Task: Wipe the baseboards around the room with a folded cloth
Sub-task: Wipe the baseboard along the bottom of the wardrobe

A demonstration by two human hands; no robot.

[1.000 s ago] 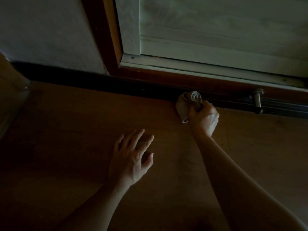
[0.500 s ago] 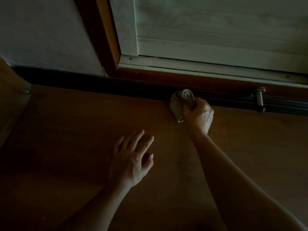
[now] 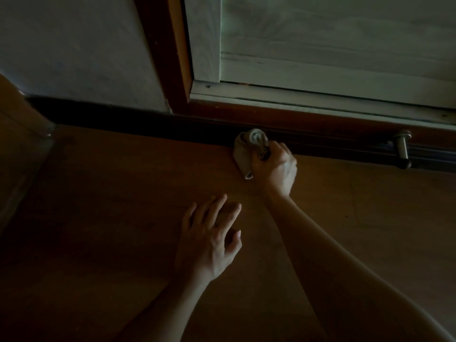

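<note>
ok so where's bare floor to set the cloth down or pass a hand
Widest bare floor lies left of the left hand, up to the dark baseboard. Another patch lies right of the right forearm, below the door stop. Crowded: where the right hand grips the cloth at the baseboard.

Dim wooden floor point(image 3: 123, 218), pale door point(image 3: 333, 45)

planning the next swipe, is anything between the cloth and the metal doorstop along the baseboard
In the head view, only the right hand gripping the cloth lies there; beyond it the dark baseboard runs bare to the doorstop.
</note>
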